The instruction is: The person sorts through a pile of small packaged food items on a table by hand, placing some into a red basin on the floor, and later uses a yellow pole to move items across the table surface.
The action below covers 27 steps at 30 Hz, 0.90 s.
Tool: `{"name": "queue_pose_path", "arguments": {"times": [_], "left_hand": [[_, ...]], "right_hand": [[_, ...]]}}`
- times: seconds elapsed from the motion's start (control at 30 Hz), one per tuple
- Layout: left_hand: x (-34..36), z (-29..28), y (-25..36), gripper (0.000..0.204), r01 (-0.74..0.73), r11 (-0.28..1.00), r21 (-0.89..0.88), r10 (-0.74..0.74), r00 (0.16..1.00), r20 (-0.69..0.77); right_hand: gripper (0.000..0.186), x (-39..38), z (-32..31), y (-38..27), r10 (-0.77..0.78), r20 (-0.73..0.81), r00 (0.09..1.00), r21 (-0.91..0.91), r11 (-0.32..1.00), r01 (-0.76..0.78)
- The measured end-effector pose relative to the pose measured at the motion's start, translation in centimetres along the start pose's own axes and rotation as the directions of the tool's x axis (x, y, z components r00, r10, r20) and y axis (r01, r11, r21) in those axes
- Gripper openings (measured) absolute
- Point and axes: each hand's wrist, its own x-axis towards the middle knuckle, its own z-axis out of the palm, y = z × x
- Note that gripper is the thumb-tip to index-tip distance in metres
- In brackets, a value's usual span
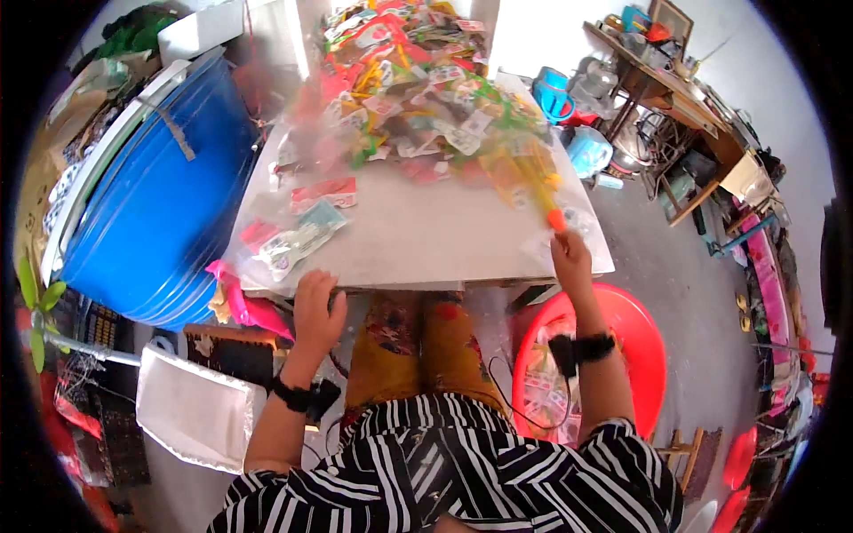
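Note:
My right hand (570,259), at the table's right front edge, is closed on the orange end of a long yellow item (548,194), blurred and reaching toward the heap. My left hand (320,311) is open at the front edge of the white table (426,240), with nothing in it. Just beyond it lie small clear, pink and pale green packets (295,242) and a red packet (322,194). A big heap of colourful small packets (418,98) covers the back of the table, partly smeared by blur.
A large blue tub (151,213) stands left, above a white padded basket (191,404). A red basin of packets (635,338) sits below the table at right. A cluttered wooden desk (657,80), jugs (551,98) and a pink board (769,311) line the right.

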Motion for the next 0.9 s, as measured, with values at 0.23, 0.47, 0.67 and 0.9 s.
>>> {"name": "queue_pose_path", "arguments": {"times": [0.23, 0.47, 0.67, 0.9], "left_hand": [[-6.1, 2.6, 1.8, 0.016, -0.011, 0.975, -0.220, 0.037, 0.992, 0.117], [-8.5, 4.3, 1.7, 0.015, 0.105, 0.972, -0.211, 0.004, 0.887, 0.461], [-10.5, 6.2, 0.8, 0.015, 0.017, 0.993, -0.121, 0.051, 0.840, 0.540], [-10.4, 6.5, 0.5, 0.013, 0.002, 0.988, -0.156, 0.084, 0.836, 0.542]], "right_hand": [[0.024, 8.3, 1.2, 3.5, 0.043, 0.046, 0.998, -0.428, 0.904, -0.019], [0.029, 10.2, 3.4, 4.5, 0.296, 0.255, 0.920, -0.646, 0.760, -0.066], [0.034, 11.5, 2.5, 2.8, 0.268, 0.235, 0.934, -0.587, 0.805, -0.083], [0.037, 14.2, -0.1, -0.3, 0.329, 0.438, 0.837, -0.489, 0.868, -0.085]]}}
